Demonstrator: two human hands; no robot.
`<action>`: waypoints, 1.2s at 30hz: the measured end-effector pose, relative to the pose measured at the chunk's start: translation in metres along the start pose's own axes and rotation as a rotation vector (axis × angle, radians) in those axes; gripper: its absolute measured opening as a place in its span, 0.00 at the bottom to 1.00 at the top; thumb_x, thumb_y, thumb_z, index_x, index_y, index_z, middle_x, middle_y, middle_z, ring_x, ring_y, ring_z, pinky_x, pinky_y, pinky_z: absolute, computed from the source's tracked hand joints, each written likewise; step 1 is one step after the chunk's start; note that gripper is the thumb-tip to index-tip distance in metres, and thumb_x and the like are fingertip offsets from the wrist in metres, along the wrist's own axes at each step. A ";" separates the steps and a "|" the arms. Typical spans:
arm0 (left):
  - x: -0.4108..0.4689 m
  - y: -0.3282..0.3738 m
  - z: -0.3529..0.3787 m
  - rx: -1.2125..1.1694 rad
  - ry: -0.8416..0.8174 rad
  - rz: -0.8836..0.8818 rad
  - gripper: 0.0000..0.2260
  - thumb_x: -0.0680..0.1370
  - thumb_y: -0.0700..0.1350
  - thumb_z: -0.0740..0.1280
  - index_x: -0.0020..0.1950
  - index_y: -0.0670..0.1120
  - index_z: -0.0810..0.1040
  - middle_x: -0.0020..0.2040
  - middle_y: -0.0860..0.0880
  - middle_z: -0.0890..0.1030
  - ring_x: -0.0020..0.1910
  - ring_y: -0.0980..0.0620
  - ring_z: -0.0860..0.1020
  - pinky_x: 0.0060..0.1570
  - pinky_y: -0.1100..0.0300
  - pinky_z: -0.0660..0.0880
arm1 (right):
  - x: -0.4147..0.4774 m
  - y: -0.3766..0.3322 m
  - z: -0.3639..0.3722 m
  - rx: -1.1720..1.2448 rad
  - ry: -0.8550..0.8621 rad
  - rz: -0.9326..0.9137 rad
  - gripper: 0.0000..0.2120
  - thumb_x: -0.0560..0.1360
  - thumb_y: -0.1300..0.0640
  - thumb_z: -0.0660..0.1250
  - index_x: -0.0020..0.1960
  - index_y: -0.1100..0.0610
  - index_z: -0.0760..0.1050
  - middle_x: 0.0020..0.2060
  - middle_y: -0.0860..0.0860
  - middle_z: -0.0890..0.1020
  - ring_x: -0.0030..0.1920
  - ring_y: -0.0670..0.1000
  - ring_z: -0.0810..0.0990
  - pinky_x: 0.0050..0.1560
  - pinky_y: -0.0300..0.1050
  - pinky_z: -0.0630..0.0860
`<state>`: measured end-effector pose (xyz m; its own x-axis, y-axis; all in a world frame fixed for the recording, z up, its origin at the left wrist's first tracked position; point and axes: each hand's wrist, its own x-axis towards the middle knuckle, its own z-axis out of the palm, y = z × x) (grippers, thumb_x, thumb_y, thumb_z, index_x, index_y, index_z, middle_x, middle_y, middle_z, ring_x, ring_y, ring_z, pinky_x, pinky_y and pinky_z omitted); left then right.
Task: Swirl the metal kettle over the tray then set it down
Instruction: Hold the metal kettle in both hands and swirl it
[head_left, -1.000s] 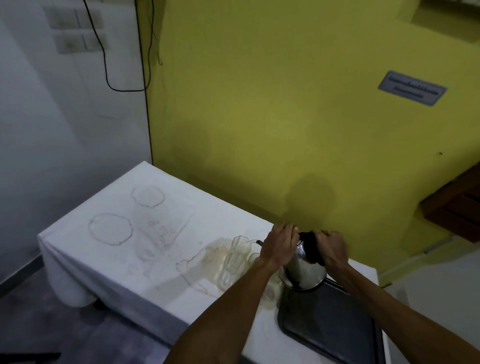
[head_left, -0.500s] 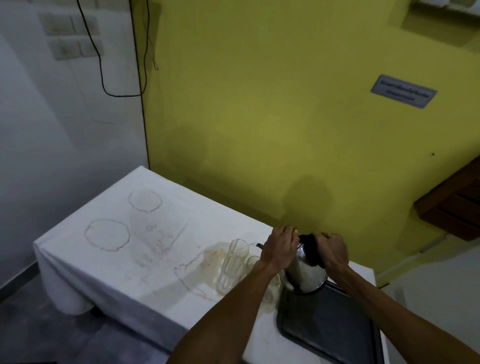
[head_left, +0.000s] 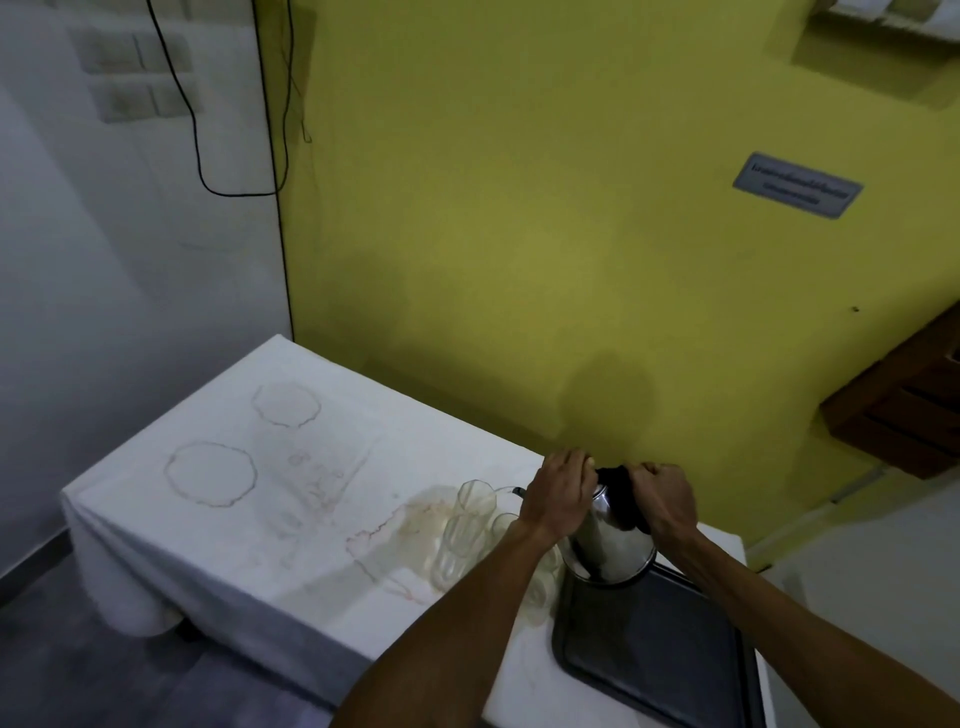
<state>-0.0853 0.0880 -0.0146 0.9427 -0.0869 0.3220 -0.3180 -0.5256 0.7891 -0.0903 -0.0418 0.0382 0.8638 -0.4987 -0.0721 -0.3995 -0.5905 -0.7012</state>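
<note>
The shiny metal kettle (head_left: 613, 548) with a black handle is at the far left corner of the dark tray (head_left: 654, 660), its base at the tray's rim; whether it touches the tray I cannot tell. My left hand (head_left: 561, 493) grips the kettle's top on the spout side, and the thin spout pokes out to the left. My right hand (head_left: 665, 501) is closed around the black handle. The lid is hidden under my hands.
Several clear plastic cups (head_left: 465, 535) stand just left of the kettle on the stained white tablecloth (head_left: 260, 493). A yellow wall (head_left: 519, 260) runs right behind the table. A brown wooden shelf (head_left: 909, 410) juts out at the right.
The kettle has tipped slightly and shifted a little with both hands still on it. The view has drifted, so the table sits a bit lower and further left.
</note>
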 end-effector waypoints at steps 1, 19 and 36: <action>-0.001 0.000 -0.001 -0.005 0.000 0.002 0.23 0.82 0.57 0.46 0.49 0.42 0.73 0.47 0.40 0.77 0.46 0.41 0.73 0.43 0.47 0.72 | -0.001 0.000 0.000 -0.003 -0.002 -0.004 0.13 0.72 0.53 0.67 0.33 0.59 0.79 0.31 0.57 0.79 0.35 0.59 0.77 0.38 0.48 0.71; -0.001 0.006 -0.018 -0.042 -0.002 0.005 0.23 0.80 0.54 0.46 0.50 0.40 0.74 0.47 0.40 0.78 0.47 0.40 0.74 0.45 0.47 0.72 | -0.011 -0.018 -0.004 -0.057 -0.007 -0.035 0.13 0.73 0.53 0.67 0.35 0.61 0.80 0.31 0.58 0.79 0.32 0.57 0.76 0.35 0.46 0.70; 0.002 0.013 -0.027 -0.075 -0.026 0.030 0.22 0.80 0.53 0.47 0.51 0.40 0.75 0.47 0.40 0.78 0.47 0.40 0.75 0.46 0.47 0.71 | -0.018 -0.026 -0.013 -0.099 0.043 -0.043 0.16 0.73 0.52 0.66 0.30 0.59 0.75 0.28 0.56 0.76 0.31 0.58 0.74 0.35 0.47 0.69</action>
<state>-0.0908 0.1036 0.0105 0.9345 -0.1247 0.3333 -0.3523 -0.4577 0.8164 -0.0993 -0.0260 0.0673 0.8675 -0.4974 -0.0117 -0.3930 -0.6706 -0.6291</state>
